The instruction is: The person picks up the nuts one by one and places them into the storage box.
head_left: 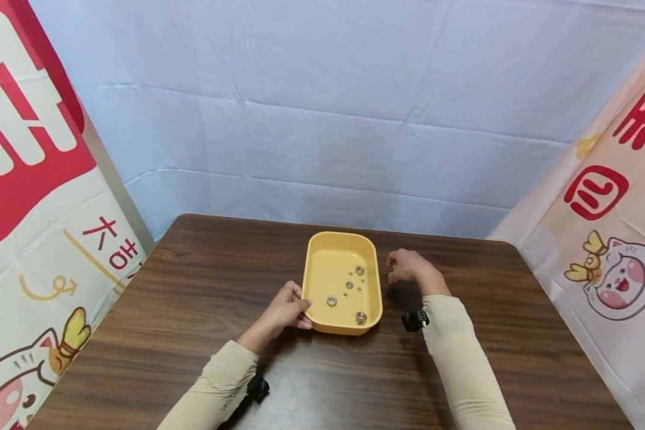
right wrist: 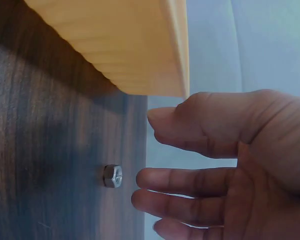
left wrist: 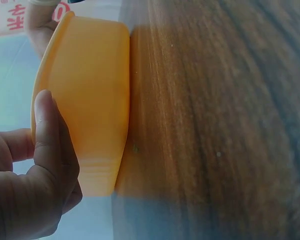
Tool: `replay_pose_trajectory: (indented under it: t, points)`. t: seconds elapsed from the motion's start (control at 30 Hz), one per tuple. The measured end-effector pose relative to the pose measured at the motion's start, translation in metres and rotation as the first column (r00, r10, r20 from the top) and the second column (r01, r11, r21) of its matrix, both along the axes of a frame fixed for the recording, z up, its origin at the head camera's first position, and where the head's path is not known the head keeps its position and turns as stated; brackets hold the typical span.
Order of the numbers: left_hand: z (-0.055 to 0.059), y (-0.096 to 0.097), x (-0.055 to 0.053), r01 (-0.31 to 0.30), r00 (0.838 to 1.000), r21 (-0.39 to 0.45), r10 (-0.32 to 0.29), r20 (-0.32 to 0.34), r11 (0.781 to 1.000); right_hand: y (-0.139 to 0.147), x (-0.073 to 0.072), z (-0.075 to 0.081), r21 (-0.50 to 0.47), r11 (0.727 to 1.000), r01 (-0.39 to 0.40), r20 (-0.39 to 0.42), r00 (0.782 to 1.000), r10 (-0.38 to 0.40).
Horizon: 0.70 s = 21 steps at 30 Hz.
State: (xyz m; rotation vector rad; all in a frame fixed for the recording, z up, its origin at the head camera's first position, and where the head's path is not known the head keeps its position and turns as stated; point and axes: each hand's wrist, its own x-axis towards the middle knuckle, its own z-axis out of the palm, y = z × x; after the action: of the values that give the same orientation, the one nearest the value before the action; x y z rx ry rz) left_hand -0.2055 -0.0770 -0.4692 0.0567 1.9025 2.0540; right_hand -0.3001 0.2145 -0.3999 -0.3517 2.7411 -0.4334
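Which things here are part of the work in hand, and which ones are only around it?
In use:
- yellow tray, left hand grips its rim
- metal nuts inside the tray
- loose nut on the table by right hand

Only around:
- printed banners
- white backdrop

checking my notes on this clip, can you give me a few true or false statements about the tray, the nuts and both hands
1. The left hand grips the tray at its near left corner. True.
2. The tray is blue. False: it is yellow.
3. Several nuts lie inside the tray. True.
4. The right hand pinches a nut. False: in the right wrist view its fingers are near a nut on the table but hold nothing.
5. The tray stands on a white cloth. False: it stands on a dark wooden table.
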Motion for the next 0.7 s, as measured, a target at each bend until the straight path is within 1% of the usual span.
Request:
replay_pose_trajectory:
  t: [0.1,0.17,0.33,0.43,0.57,0.63,0.7]
  points:
    - [0.000,0.000,0.000,-0.002,1.000,-0.003,0.002,0.000,1.000,0.002,0.000,-0.002,-0.006,1.000,0.013,-0.003,1.000,-0.013]
    - [0.001,0.001,0.000,-0.005,1.000,-0.008,0.005,0.000,1.000,0.004,-0.001,-0.005,-0.018,1.000,0.016,-0.019,1.000,-0.017]
    - [0.004,0.001,0.003,-0.006,1.000,-0.007,0.006,-0.003,1.000,0.010,-0.003,-0.017,-0.092,0.994,0.054,-0.044,0.997,-0.058]
    - [0.005,0.001,0.005,-0.001,1.000,0.004,0.001,-0.017,1.000,0.013,-0.003,-0.026,-0.147,0.986,0.076,-0.046,0.995,-0.084]
    - [0.005,0.001,0.006,0.004,1.000,0.011,-0.004,-0.024,1.000,0.017,-0.004,-0.034,-0.196,0.976,0.099,-0.056,0.992,-0.112]
    - [0.005,0.001,0.006,0.002,1.000,0.010,-0.002,-0.014,1.000,0.018,-0.004,-0.036,-0.224,0.967,0.123,-0.053,0.989,-0.138]
    - [0.002,0.001,0.004,-0.002,1.000,0.011,0.002,-0.006,1.000,0.019,-0.004,-0.038,-0.260,0.954,0.150,-0.043,0.985,-0.166]
